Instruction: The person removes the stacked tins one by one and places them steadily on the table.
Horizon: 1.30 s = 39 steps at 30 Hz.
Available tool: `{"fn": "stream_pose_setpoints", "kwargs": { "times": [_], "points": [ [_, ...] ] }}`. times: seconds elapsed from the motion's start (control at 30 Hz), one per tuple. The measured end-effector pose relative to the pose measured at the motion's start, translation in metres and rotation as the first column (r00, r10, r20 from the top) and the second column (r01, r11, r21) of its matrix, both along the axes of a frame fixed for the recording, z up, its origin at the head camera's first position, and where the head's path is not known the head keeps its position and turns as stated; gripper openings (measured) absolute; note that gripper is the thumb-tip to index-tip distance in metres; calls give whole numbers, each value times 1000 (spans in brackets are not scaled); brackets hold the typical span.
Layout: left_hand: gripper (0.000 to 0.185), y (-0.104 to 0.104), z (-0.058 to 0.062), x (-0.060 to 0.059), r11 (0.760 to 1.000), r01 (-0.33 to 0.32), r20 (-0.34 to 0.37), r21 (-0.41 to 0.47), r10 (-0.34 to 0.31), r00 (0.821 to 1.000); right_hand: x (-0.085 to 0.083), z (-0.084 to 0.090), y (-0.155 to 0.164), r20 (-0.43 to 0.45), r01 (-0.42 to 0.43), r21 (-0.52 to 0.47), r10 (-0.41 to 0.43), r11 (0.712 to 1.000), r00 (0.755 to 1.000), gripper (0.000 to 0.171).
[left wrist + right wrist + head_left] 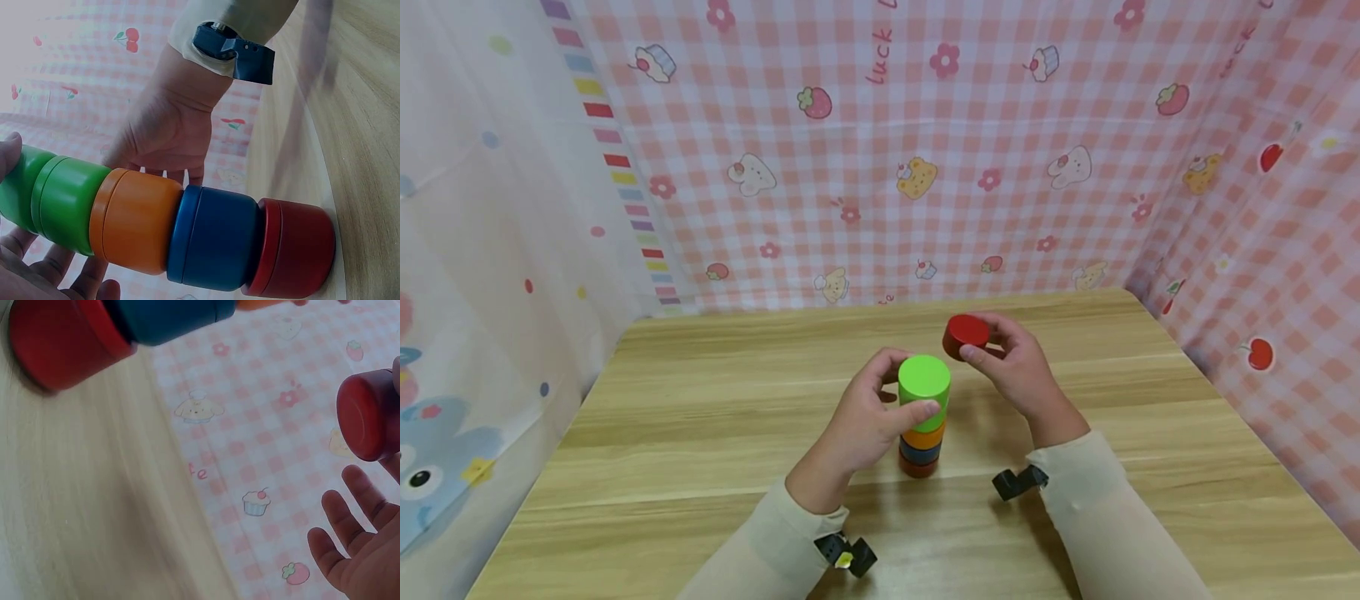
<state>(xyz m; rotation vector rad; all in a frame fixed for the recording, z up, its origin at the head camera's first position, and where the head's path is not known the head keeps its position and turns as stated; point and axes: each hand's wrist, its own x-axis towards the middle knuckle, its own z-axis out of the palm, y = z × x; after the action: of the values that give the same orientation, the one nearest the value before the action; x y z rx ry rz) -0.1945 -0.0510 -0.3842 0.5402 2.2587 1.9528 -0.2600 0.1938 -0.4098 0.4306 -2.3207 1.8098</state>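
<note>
Soft, even light is filling the head view, and the bench (715, 433) is showing only faint shadows under the sleeves. The checked curtain (925, 150) is bending outward toward the frame edges from lens distortion. In the left wrist view, the upper left corner is washing out to white glare. In the right wrist view, the red base block (59, 340) and the wood grain are smearing with blur.

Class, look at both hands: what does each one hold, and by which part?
The left hand grips the green block on top of the stack by its sides. The right hand pinches a loose red block by its rim.
</note>
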Motion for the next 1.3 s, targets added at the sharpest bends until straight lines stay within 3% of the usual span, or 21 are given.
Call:
{"fn": "stream_pose_setpoints", "kwargs": {
  "times": [0.73,1.3],
  "points": [
    [44,0,1,0,1000,-1,-8,-6,1,1000,-9,-18,10,76,-60,113,51,992,996,52],
    [43,0,-1,-1,1000,-1,-11,3,1,1000,-16,-34,14,156,-68,129,48,989,987,56]
  ]
}}
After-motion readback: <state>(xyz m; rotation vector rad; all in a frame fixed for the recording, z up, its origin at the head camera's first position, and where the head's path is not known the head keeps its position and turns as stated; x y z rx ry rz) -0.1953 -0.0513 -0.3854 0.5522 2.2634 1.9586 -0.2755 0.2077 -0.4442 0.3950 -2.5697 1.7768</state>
